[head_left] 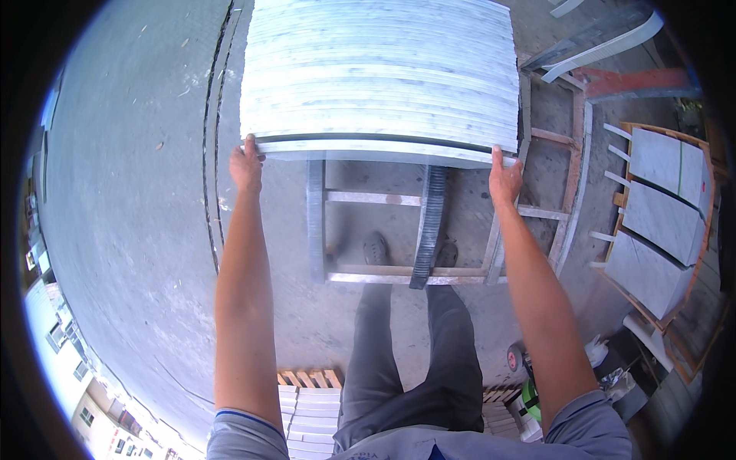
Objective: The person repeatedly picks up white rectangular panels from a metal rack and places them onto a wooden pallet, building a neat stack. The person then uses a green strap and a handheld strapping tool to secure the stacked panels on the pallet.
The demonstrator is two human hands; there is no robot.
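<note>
Left hand (246, 165) and right hand (506, 180): fingers pinch opposite ends of the front slab (376, 148), thumbs at its top edge. Just beyond the fingers: dark gap, then slab stack (379, 73), tightly packed. Progress, judged: one slab parted along its top; the rest not yet separated. Below the fingers, toward the body: metal frame (374, 198), gaps between bars. Room looks wider over floor (138, 192) left of the fingers; more frame bars crowd the right.
</note>
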